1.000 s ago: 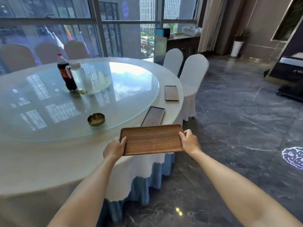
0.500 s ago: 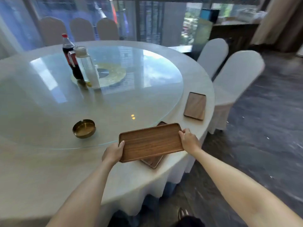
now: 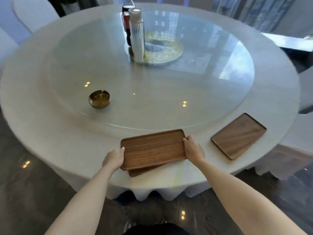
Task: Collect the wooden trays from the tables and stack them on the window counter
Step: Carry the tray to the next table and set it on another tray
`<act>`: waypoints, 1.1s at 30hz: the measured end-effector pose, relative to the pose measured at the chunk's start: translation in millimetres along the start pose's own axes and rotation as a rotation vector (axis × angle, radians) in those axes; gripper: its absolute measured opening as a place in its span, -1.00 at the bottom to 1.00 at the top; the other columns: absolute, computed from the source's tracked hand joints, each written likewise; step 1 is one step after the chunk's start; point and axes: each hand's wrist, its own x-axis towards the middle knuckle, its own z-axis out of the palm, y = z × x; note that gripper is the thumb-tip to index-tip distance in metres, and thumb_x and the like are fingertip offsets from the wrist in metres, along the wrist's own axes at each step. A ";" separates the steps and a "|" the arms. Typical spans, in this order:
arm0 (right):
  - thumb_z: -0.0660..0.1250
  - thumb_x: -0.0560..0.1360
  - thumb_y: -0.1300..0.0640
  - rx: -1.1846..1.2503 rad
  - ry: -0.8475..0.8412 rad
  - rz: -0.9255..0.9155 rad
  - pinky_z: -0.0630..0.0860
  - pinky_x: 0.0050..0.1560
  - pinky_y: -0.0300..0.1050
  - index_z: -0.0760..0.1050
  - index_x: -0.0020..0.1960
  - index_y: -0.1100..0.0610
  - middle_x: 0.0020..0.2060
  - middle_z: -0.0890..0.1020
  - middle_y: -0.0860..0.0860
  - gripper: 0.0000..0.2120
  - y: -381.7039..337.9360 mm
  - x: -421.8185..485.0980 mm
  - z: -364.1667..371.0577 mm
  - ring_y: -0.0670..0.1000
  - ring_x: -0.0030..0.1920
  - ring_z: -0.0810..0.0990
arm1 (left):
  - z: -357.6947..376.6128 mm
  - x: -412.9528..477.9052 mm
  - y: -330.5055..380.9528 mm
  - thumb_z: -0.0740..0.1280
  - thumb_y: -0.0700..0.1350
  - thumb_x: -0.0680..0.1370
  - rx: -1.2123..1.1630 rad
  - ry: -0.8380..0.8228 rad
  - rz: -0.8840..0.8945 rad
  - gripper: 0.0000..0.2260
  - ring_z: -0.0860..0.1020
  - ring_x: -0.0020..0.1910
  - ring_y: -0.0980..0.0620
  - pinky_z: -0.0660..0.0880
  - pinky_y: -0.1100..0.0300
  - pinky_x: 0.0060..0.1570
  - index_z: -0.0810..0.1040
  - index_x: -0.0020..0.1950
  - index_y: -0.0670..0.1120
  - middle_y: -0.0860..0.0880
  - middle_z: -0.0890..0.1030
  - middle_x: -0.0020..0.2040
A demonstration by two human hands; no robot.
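Note:
I hold a brown wooden tray [image 3: 153, 148] by its two short ends, my left hand [image 3: 113, 158] on the left end and my right hand [image 3: 193, 148] on the right end. It lies over a second wooden tray [image 3: 144, 171] on the table near the front edge, and only that tray's front strip shows beneath it. I cannot tell whether the two touch. A third wooden tray [image 3: 238, 135] lies flat on the table to the right, apart from both hands.
The round table [image 3: 50, 133] has a white cloth and a glass turntable [image 3: 169, 92]. On the glass stand a brass ashtray [image 3: 99, 99], a clear bottle [image 3: 136, 34] and a cola bottle [image 3: 126, 19]. White-covered chairs [image 3: 33, 12] stand at the left and right. Dark glossy floor lies below.
The view has swung left and down over the table. The held tray has come down over the second tray, covering nearly all of it. Both hands keep their grip.

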 end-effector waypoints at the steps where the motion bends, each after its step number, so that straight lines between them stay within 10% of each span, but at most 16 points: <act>1: -0.10 0.61 -0.02 -0.008 -0.018 -0.009 0.35 -0.18 0.01 0.31 0.08 0.18 -0.06 0.62 0.25 -0.67 2.9 1.7 2.8 0.26 -0.07 0.56 | 3.8 -3.1 -1.9 -0.05 0.03 0.63 0.003 -0.001 -0.015 -0.52 0.59 0.04 -0.28 0.54 -0.03 0.09 0.55 0.11 -0.25 -0.30 0.61 0.08; 33: -0.02 0.61 -0.02 -0.232 -0.121 0.001 0.43 0.03 0.06 0.22 0.33 0.21 0.23 0.42 0.19 -0.59 7.1 11.9 23.2 0.25 0.17 0.50 | 26.2 11.1 -13.7 -0.07 0.02 0.63 0.065 -0.220 0.007 -0.55 0.58 0.07 -0.21 0.47 0.03 0.13 0.52 0.16 -0.19 -0.21 0.63 0.03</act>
